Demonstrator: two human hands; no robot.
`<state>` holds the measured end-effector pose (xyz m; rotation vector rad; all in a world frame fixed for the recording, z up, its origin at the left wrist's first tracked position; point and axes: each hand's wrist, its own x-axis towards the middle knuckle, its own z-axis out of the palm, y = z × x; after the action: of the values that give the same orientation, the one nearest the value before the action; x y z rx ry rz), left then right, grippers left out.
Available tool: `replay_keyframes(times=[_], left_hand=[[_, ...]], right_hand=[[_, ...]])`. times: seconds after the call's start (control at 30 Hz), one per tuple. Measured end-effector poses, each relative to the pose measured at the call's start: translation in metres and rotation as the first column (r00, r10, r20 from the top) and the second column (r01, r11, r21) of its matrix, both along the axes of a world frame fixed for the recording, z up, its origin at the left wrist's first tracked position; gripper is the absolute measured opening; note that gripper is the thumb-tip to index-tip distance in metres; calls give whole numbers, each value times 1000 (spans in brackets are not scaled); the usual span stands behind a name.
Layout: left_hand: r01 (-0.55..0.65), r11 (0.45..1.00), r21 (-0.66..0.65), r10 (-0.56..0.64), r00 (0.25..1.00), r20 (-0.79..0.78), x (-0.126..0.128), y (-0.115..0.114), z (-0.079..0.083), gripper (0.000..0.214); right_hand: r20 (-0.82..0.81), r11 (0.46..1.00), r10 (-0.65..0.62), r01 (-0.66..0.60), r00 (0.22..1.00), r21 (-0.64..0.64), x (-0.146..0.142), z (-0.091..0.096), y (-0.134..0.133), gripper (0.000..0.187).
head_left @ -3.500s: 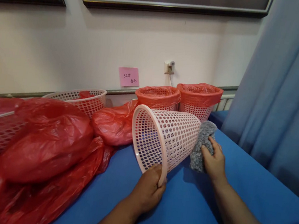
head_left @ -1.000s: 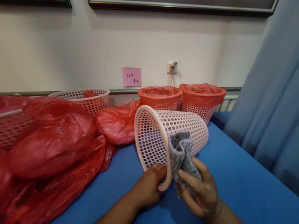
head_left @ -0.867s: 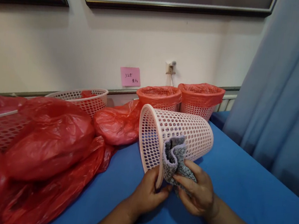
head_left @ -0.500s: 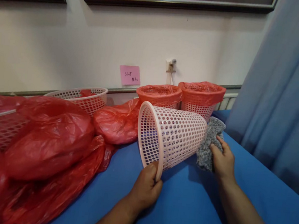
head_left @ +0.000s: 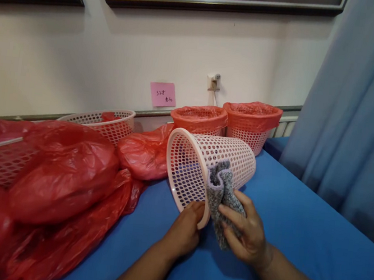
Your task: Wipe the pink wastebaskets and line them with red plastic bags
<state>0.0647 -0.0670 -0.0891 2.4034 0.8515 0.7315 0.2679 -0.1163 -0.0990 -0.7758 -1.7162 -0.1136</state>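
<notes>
A pale pink perforated plastic wastebasket point(head_left: 239, 158) lies tilted on its side above the blue bed surface, its wide mouth facing left toward me. My left hand point(head_left: 184, 228) is closed round the lower rim, fingers inside the mouth. In my right hand point(head_left: 247, 229) a grey speckled cloth point(head_left: 223, 194) is gripped, pressed near the rim on the basket's outer side. Part of the rim is hidden behind the cloth.
Two wastebaskets with red liners, a nearer one point(head_left: 198, 118) and a right one point(head_left: 252, 123), stand by the wall. Red plastic bags point(head_left: 66, 175) fill the left, around more baskets point(head_left: 116, 129). A blue curtain point(head_left: 357, 115) hangs at right.
My right hand has brought the cloth from the basket's base leftward to its rim. The basket has shifted slightly left, and my left hand still grips the rim.
</notes>
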Motion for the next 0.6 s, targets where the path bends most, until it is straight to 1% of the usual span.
replay_keyframes(times=[0.03,0.07,0.1,0.13,0.17,0.2,0.23,0.27,0.3,0.33,0.37,0.4,0.43,0.47,0.5,0.53,0.57,0.6], left_hand=[[0,1000,-5,0,1000,4,0,1,1,74],[-1,1000,-12,1,1000,1,0,1,2,75],[-2,1000,-18,2,1000,-6,1,2,3,75],[-2,1000,-21,2,1000,-18,1,2,3,76],[-2,1000,-22,1,999,-33,2,2,3,77],[-1,1000,-22,0,999,-45,2,3,3,77],[3,1000,-21,-4,998,-55,2,3,2,76],[8,1000,-18,-9,998,-60,2,3,1,76],[14,1000,-17,-15,998,-63,1,3,0,77],[17,1000,-16,-18,998,-63,1,4,-2,77],[14,1000,-14,-15,998,-64,0,4,-3,78],[5,1000,-13,-6,997,-71,-1,5,-4,78],[-8,1000,-12,7,997,-81,-1,5,-4,78],[-19,1000,-13,17,996,-91,-1,6,-4,76],[-22,1000,-12,21,995,-98,-1,6,-4,74],[-15,1000,-11,14,995,-102,-1,6,-3,71],[-1,1000,-14,0,995,-98,0,5,-1,67],[11,1000,-18,-12,997,-82,1,4,1,63]], right_hand=[[-58,998,-63,61,996,-34,3,-2,6,55],[-140,984,-159,146,977,-101,9,-5,15,52],[-230,952,-276,232,933,-200,19,-8,27,49],[-316,897,-399,295,861,-330,31,-11,39,47],[-380,829,-504,311,776,-464,44,-14,52,48],[-440,772,-562,254,700,-583,57,-16,63,50],[-501,727,-577,126,645,-675,69,-18,72,53],[-548,688,-584,7,598,-725,78,-19,79,56],[-580,665,-581,-78,571,-743,83,-19,82,58],[-592,666,-574,-97,566,-739,84,-19,81,58],[-582,695,-564,-44,585,-718,81,-17,78,57],[-552,743,-544,58,631,-667,75,-15,72,55],[-501,802,-504,166,703,-574,67,-13,63,51],[-431,862,-442,239,787,-447,56,-10,53,47],[-344,916,-357,253,868,-310,45,-7,42,45],[-242,959,-255,212,936,-189,35,-4,31,45],[-145,984,-165,152,976,-96,25,-1,20,47],[-59,996,-90,89,994,-31,18,2,11,50]])
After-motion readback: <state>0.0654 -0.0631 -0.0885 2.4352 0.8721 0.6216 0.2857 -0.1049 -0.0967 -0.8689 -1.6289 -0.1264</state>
